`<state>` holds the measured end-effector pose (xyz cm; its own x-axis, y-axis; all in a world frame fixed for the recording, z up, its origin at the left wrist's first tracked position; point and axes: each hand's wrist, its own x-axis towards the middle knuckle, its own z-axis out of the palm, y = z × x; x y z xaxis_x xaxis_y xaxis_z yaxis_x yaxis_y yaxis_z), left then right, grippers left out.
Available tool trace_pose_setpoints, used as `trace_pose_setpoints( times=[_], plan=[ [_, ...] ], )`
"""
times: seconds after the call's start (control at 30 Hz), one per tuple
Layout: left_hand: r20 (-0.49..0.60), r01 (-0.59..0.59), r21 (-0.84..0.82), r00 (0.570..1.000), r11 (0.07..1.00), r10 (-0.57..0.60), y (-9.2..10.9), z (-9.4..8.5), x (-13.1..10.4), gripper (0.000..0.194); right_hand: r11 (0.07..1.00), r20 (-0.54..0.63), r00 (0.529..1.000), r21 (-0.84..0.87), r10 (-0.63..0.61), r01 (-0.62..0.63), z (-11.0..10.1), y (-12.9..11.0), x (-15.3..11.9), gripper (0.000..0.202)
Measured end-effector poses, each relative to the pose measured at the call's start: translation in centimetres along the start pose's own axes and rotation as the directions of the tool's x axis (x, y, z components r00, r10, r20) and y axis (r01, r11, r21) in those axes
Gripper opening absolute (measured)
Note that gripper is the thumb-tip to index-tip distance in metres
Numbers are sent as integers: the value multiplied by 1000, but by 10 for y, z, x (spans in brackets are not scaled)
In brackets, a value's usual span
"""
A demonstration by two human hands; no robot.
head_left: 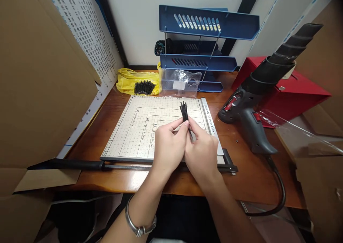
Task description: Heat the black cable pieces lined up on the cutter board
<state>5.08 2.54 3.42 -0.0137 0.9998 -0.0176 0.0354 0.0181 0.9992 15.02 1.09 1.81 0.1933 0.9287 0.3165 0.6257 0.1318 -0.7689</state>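
Two hands around one bundle of thin black strips (184, 111)

At the left, the black handle (83, 165) of the paper cutter (122, 132) lies along the near edge of its gridded board, on the table (249, 182). Behind the board, a pile of similar black strips (144, 87) rests against the yellow bag (125, 79), with a clear plastic bag (180, 85) beside it.

Nearer the middle is the left hand (169, 145), its fingers drawn in to a narrow pinch on the bundle's left side. The bundle looks very light and a little springy, and it is unlikely to break. Its strips are loose at the far end and could slide past one another, so the firm place to take it is around the middle, all strips together. It stands out beyond the fingertips, fanning slightly over the board; whether it touches the board cannot be told. Its lower part runs down between the hands, partly hidden.

The right hand (202, 152) closes on the other side, thumb and fingers narrow around the same bundle. Farther right, well apart from the hands, a heat gun (245, 116) stands before a red box (300, 93).
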Motion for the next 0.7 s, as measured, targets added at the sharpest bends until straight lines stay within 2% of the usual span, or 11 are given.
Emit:
trace_pose_setpoints(
  times=[0.1,0.13,0.2,0.27,0.33,0.37,0.47,0.53,0.6,0.63,0.7],
  plan=[
    [55,-58,178,997,982,49,4,-6,-7,46,989,-15,998,134,68,-65,-8,2,2,41],
    [30,-65,217,998,974,60,5,-10,-9,52,972,3,994,210,110,-108,-12,2,4,38],
    [-105,-43,207,992,977,66,7,-20,-12,50,902,78,976,373,204,-218,-21,3,9,31],
    [-215,-38,48,975,998,47,7,-29,-12,45,815,165,948,484,272,-318,-28,3,15,28],
    [-219,-116,-199,973,973,71,6,-38,-10,15,766,227,927,523,297,-374,-33,4,18,27],
    [-214,-181,-330,970,927,114,7,-41,-9,12,755,249,921,529,298,-387,-34,4,19,28],
    [-221,-307,-629,951,714,214,13,-51,-9,28,734,296,911,542,289,-409,-34,6,19,30],
    [-121,-214,-705,976,677,182,20,-56,-12,41,720,324,904,552,279,-420,-33,8,18,30],
    [70,-20,-670,994,742,89,26,-59,-13,44,704,349,897,564,270,-431,-33,9,17,30],
    [125,40,-640,991,767,53,26,-60,-13,46,695,360,895,572,265,-436,-33,9,17,31],
    [128,70,-601,992,796,9,21,-58,-12,38,669,376,888,592,264,-449,-33,9,17,31]
  ],
)
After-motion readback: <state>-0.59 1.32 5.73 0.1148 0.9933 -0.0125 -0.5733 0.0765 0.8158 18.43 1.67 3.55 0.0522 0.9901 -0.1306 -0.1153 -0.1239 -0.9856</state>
